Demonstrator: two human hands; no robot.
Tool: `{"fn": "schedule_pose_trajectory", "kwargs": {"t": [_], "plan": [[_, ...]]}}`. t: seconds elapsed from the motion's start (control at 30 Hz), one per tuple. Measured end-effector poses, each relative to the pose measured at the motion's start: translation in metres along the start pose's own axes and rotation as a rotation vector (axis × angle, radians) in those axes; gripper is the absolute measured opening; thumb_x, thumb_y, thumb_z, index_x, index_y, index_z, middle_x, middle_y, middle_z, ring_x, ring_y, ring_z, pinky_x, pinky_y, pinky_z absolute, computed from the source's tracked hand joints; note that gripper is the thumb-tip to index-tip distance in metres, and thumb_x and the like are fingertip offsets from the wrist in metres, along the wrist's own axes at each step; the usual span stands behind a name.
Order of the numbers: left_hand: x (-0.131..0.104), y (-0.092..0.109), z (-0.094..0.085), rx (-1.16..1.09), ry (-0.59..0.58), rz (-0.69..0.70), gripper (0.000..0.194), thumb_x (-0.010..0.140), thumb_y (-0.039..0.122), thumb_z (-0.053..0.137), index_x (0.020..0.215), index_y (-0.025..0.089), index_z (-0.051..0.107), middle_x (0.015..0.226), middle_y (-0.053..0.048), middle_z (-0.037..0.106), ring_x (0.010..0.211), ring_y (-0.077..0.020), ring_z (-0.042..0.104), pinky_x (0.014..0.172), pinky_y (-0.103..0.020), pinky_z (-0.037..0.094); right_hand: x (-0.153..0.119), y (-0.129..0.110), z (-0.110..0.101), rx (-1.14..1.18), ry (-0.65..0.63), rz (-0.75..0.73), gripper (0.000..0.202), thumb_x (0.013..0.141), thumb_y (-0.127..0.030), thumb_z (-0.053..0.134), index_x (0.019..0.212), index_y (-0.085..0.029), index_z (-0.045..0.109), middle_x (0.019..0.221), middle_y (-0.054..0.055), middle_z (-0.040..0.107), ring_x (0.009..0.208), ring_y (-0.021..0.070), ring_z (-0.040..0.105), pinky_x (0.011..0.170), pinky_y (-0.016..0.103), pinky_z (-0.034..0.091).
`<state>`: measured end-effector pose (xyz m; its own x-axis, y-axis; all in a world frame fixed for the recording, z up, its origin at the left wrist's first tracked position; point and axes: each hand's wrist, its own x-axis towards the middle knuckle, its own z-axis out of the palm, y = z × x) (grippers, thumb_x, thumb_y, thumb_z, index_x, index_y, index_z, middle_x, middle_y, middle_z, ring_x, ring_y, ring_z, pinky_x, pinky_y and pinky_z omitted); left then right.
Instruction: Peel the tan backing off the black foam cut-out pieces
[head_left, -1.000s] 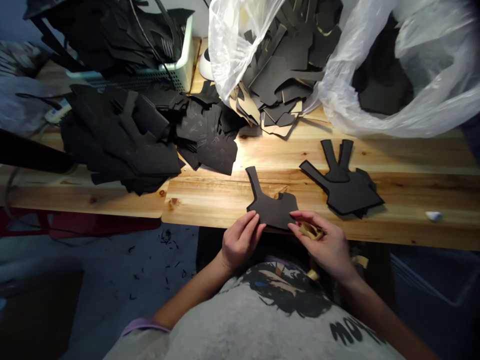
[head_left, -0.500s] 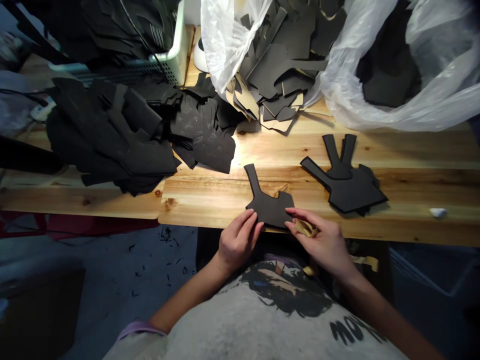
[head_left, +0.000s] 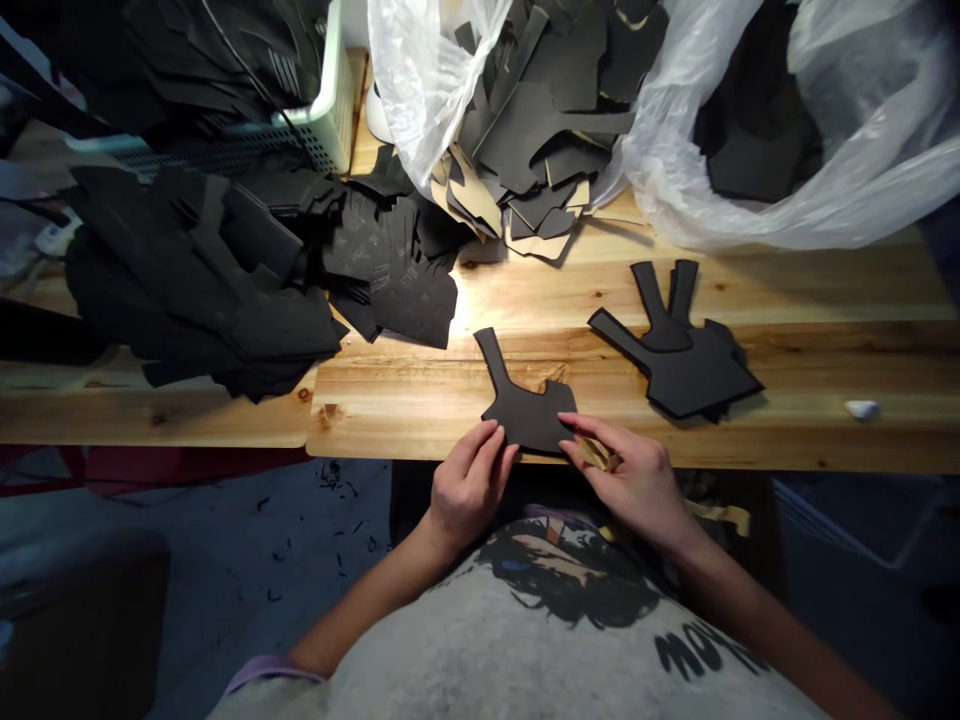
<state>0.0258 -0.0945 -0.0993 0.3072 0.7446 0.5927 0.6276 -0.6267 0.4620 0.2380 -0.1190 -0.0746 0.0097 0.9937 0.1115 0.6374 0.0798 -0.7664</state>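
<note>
A flat black foam-like cutout [head_left: 527, 412] with one long narrow arm lies at the front edge of the wooden table. My left hand [head_left: 471, 475] pinches its lower left corner between thumb and fingers. At the right end, my right hand [head_left: 630, 475] grips the same cutout between thumb and fingertips. A crumpled tan paper strip [head_left: 598, 454] is tucked inside the right hand's curled fingers. To the right lies a small overlapping stack of similar black cutouts [head_left: 694, 372], apart from both hands.
Piles of black sheets [head_left: 202, 280] cover the table's left side. Behind them stands a pale green plastic basket [head_left: 334, 110] full of black pieces. Clear plastic bags [head_left: 840, 215] hold more pieces at the back. A small white object [head_left: 862, 410] lies at right. Black scraps litter the floor.
The view has shifted slightly, so most things on the table appear a little farther left. Both hands keep their hold on the black cutout, with no clear change in grip.
</note>
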Motion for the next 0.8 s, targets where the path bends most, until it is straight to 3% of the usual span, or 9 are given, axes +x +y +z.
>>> {"fn": "schedule_pose_trajectory", "kwargs": {"t": [0.33,0.8], "plan": [[-0.0084,-0.008,0.0051,0.003,0.071,0.063,0.032,0.084,0.009,0.077,0.114,0.006,0.066,0.105,-0.017,0.072,0.095,-0.0209,0.073,0.087,-0.028,0.064,-0.0027,-0.0034,-0.0018,0.021,-0.049,-0.08,0.028,0.097,-0.016,0.06,0.124,-0.021,0.067,0.115,0.004,0.075,0.1,0.0158,0.073,0.086,0.024,0.056],[-0.0058,-0.0097,0.0036,0.002,0.043,0.079,0.031,0.086,0.011,0.076,0.114,0.007,0.065,0.104,-0.016,0.073,0.093,-0.0211,0.075,0.084,-0.028,0.065,0.0003,-0.0005,-0.0035,0.005,-0.077,-0.056,0.028,0.096,-0.018,0.061,0.124,-0.018,0.067,0.115,0.006,0.074,0.099,0.0171,0.072,0.085,0.025,0.056]]}}
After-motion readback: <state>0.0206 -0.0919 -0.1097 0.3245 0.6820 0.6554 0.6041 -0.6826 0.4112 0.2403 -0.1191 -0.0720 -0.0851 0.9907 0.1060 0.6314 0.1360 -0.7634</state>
